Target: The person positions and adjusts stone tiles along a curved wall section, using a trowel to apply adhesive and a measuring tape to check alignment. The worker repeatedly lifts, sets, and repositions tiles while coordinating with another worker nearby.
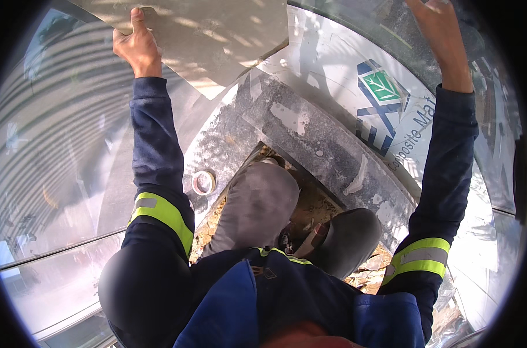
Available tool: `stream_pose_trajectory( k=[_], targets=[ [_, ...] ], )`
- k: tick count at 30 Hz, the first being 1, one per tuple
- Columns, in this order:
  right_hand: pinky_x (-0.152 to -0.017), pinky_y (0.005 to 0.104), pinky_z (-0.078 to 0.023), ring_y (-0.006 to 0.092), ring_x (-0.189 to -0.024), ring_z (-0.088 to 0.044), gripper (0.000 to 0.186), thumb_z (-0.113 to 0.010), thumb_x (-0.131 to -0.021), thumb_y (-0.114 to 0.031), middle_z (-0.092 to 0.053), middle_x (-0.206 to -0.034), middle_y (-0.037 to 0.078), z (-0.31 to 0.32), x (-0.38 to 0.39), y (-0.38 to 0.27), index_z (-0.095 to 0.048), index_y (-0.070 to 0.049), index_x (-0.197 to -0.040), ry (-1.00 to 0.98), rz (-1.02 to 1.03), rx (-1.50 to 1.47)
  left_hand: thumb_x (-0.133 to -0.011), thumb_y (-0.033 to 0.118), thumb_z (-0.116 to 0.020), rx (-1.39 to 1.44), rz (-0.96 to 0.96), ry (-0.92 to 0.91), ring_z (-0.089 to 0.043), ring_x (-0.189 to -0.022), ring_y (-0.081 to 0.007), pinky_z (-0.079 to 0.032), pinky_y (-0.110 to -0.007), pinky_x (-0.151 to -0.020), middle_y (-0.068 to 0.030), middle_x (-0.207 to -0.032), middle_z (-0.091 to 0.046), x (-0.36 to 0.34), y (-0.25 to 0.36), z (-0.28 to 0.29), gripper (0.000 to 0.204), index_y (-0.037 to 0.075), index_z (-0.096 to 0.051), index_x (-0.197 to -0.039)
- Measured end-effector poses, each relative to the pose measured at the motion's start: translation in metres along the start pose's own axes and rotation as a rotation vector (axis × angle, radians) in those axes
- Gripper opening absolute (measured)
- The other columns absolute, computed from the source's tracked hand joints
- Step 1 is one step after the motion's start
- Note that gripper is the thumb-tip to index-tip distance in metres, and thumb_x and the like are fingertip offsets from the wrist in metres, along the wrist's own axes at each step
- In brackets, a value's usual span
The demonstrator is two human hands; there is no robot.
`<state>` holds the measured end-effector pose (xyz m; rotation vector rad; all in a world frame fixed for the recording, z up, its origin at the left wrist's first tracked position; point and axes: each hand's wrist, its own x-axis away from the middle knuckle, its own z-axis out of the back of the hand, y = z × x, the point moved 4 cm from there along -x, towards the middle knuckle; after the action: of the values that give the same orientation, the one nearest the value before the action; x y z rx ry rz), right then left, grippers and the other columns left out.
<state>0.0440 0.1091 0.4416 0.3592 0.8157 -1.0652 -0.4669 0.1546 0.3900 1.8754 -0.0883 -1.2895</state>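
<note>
Grey panel [217, 35] and right hand [440, 29] cropped; left hand [139, 51] partly hidden.

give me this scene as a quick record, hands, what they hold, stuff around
left hand: gripping the edge of a flat tan-grey sheet, thumb on top
right hand: raised at the top edge, fingertips cut off, so its hold can't be told
tape roll: lying left of the knees
grey slab: whitish patches, beyond the knees
white panel: printed with a blue and green logo, beyond the slab
sleeves: navy, yellow-green bands
</note>
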Motion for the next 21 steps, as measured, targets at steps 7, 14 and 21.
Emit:
stream_pose_trajectory(
  k=[7, 14, 21],
  targets=[
    [-0.080, 0.0352, -0.060, 0.0262, -0.113, -0.066, 0.060, -0.077, -0.093, -0.035, -0.048, -0.140, 0.021, -0.080, 0.169, -0.003, -0.059, 0.005, -0.133, 0.092, -0.566, -0.456, -0.094, 0.024, -0.077, -0.057, 0.070, 0.148, -0.065, -0.082, -0.0168, -0.054, -0.032, -0.076, -0.0100, -0.093, -0.073, 0.010, -0.067, 0.050, 0.032, -0.007, -0.069, -0.101],
    [-0.074, 0.0315, -0.057, 0.0217, -0.099, -0.066, 0.047, -0.076, -0.091, -0.017, -0.054, -0.134, 0.014, -0.091, 0.231, -0.043, -0.061, 0.004, -0.129, -0.018, -0.540, -0.543, -0.093, 0.032, -0.076, -0.238, 0.064, 0.262, -0.069, -0.084, -0.0220, -0.053, -0.035, -0.081, -0.0136, -0.092, -0.075, 0.008, -0.090, 0.065, 0.038, -0.005, -0.071, -0.099],
    [-0.068, 0.0298, -0.053, 0.0196, -0.091, -0.065, 0.046, -0.075, -0.089, -0.012, -0.056, -0.130, 0.014, -0.088, 0.241, -0.035, -0.060, 0.006, -0.129, 0.006, -0.586, -0.563, -0.096, 0.034, -0.072, -0.236, 0.065, 0.309, -0.066, -0.082, -0.0204, -0.052, -0.035, -0.080, -0.0120, -0.089, -0.072, 0.040, -0.071, 0.069, 0.038, -0.004, -0.067, -0.099]
  ],
)
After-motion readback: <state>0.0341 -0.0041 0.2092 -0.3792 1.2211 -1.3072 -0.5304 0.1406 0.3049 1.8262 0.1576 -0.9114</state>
